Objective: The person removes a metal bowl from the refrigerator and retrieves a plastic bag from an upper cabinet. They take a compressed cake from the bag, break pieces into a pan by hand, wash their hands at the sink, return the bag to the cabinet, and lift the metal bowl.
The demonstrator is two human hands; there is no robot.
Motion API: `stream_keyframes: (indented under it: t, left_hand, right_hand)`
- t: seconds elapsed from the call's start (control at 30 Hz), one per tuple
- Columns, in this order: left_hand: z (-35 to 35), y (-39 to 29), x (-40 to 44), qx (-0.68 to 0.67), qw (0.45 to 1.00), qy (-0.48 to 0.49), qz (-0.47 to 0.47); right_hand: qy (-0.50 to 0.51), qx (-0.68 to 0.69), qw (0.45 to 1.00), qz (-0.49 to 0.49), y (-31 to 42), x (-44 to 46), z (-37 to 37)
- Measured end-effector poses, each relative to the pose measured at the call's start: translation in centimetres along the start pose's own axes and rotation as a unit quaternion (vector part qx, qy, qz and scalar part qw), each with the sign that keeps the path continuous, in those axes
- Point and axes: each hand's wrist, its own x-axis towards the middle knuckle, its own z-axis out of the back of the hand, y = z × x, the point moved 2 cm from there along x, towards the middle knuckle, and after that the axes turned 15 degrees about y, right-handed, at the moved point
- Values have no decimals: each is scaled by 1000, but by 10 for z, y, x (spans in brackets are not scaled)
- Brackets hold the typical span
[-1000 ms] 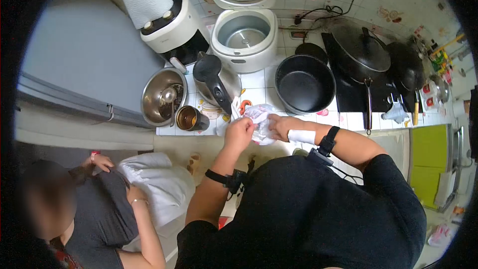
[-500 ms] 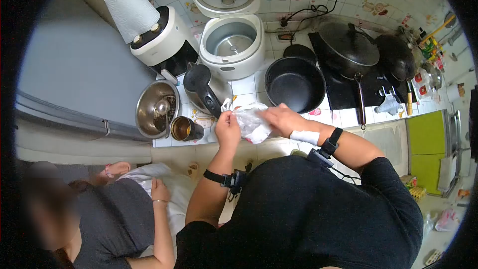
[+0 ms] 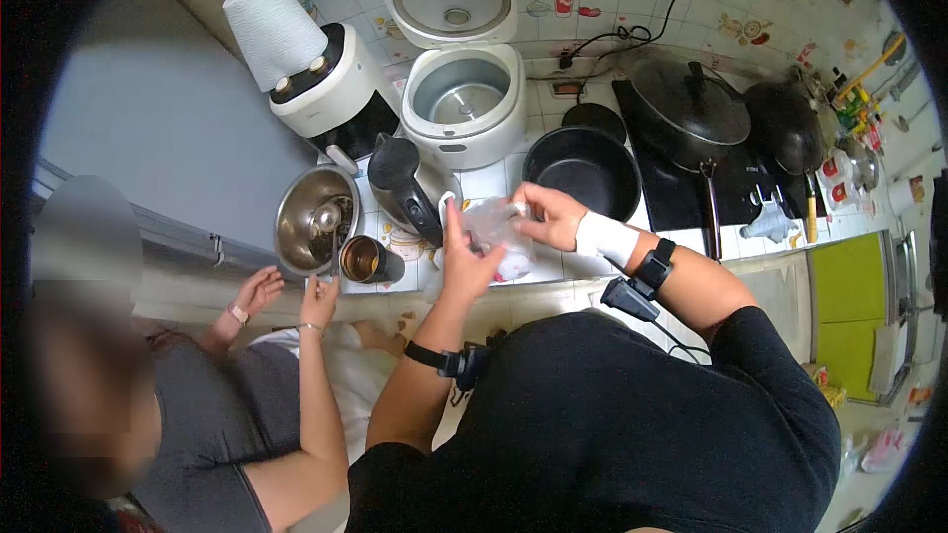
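A crumpled, translucent white plastic bag (image 3: 490,223) is between my hands, just in front of the counter edge. My left hand (image 3: 467,262) grips its left side, thumb toward the bag. On the other side, my right hand (image 3: 553,217) pinches the bag's upper right edge with bent fingers. What the bag contains, if anything, I cannot make out. Close behind my left hand stands an electric kettle (image 3: 400,178) with a black handle. The black frying pan (image 3: 583,173) lies just beyond my right hand.
An open rice cooker (image 3: 464,104) stands at the back, beside a white appliance (image 3: 341,89) topped by a paper towel roll (image 3: 272,30). A metal bowl (image 3: 296,212) and a dark cup (image 3: 370,262) are at left. Another person's hand (image 3: 318,301) is near them. Lidded pan (image 3: 691,109) sits right.
My right hand has shifted slightly left and up, now pinching the bag's edge. The bag looks more spread out. The other person's hands have moved up toward the metal bowl.
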Motion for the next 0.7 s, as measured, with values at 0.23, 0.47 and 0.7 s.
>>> stream_keyframes:
  t: [0.23,0.47,0.7]
  left_hand:
    - [9,10,6,79,995,-40,53]
    - [13,-6,9,-289,955,7,59]
    - [23,18,8,-391,920,27,-18]
  right_hand:
    - [-37,194,977,78,42,8,1]
    - [-119,-172,978,22,25,-9,-7]
    - [-64,-93,991,-67,30,-18,12]
